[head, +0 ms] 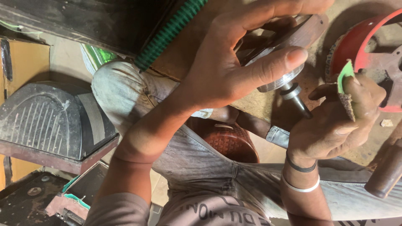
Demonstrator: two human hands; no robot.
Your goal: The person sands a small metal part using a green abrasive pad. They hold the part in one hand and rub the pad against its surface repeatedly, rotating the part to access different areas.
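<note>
Left hand: the left hand (234, 62) lies over a round metal part (284, 54), fingers spread and bent around its brown disc, thumb stretched along the silvery rim.
Metal part: it sits at the upper middle, above the person's knees, tilted; a short steel shaft (295, 98) sticks out of its silver hub and points down to the right.
Right hand: the right hand (339, 121) has its fingers curled shut on a folded piece of sandpaper (346, 90), green on one face and gritty brown on the other; the thumb presses it against the fingers, just beside the shaft.
Wrist: two bands, one dark and one pale, circle the right wrist.
Containers: a woven reddish-brown basket (230, 140) sits between the legs; what is in it I cannot tell. A red round housing (364, 37) stands at the upper right, open, with a dark metal plate inside.
Surface: a dusty tan floor (259, 106) lies under the parts.
Room: a green ribbed hose (169, 31) crosses the top; a dark ribbed cover (50, 121) rests at the left on a low bench.
</note>
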